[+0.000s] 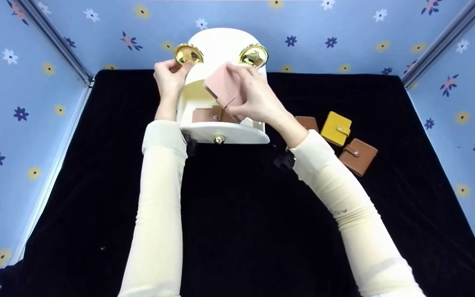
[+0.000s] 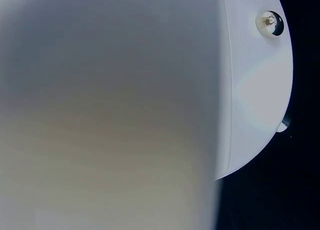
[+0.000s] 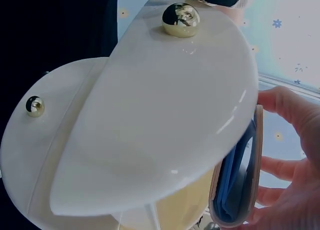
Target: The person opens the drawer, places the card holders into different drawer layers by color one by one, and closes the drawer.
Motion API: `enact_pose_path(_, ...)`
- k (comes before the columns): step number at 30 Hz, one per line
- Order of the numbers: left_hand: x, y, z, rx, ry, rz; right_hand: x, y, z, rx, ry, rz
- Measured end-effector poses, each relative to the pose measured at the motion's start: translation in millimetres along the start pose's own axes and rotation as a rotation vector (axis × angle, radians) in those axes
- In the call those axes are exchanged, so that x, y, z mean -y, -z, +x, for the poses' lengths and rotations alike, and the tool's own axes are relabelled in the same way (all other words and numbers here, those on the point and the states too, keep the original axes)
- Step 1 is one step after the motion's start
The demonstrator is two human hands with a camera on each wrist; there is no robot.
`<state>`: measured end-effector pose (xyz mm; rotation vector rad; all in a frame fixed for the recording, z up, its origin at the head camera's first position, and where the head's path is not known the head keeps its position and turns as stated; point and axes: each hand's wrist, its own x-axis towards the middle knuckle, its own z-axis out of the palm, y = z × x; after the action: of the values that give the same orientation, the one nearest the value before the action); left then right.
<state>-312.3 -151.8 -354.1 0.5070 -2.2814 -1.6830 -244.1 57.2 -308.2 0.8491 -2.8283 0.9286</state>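
Upper centre of the head view: right hand (image 1: 258, 93) grips a pink wallet (image 1: 223, 84), fingers at its upper corner, thumb by its lower one. Left hand (image 1: 170, 82) pinches the rim of the left gold disc (image 1: 188, 53); the hands are well apart.

Key relation: the pink wallet lies between the hands, just left of the right, which is nearer. It hangs tilted over the mouth of an open drawer (image 1: 241, 134). Right wrist view: its long edge slants from upper right to lower left, beside the drawer front. Contact with the drawer: cannot tell.

Inside the drawer, a brown wallet (image 1: 204, 115) lies with its long axis left to right, behind the front panel. White cabinet (image 1: 223, 45) above; right gold disc (image 1: 254, 55) near the right fingers.

Right of centre, on black cloth (image 1: 237, 227): a yellow wallet (image 1: 335, 128) between two other brown wallets (image 1: 358, 156).
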Motion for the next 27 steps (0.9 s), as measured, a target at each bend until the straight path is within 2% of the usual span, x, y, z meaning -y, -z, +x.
enact_pose_path(13, -0.1, 0.5, -1.3, 0.009, 0.013, 0.001, 6.5, -8.4, 9.8, 0.13, 0.113, 0.025)
enact_pose_path(19, 0.1, 0.5, -1.2, 0.013, 0.011, -0.001, 3.5, -10.0, 10.3, 0.161, 0.19, 0.089)
enact_pose_path(22, 0.4, 0.0, -0.9, 0.004, -0.001, 0.001, 3.3, -7.9, 8.5, 0.145, 0.186, 0.125)
enact_pose_path(27, -0.3, -0.2, -0.4, -0.005, 0.0, 0.001, 6.6, -4.2, -0.2, 0.103, 0.128, 0.188)
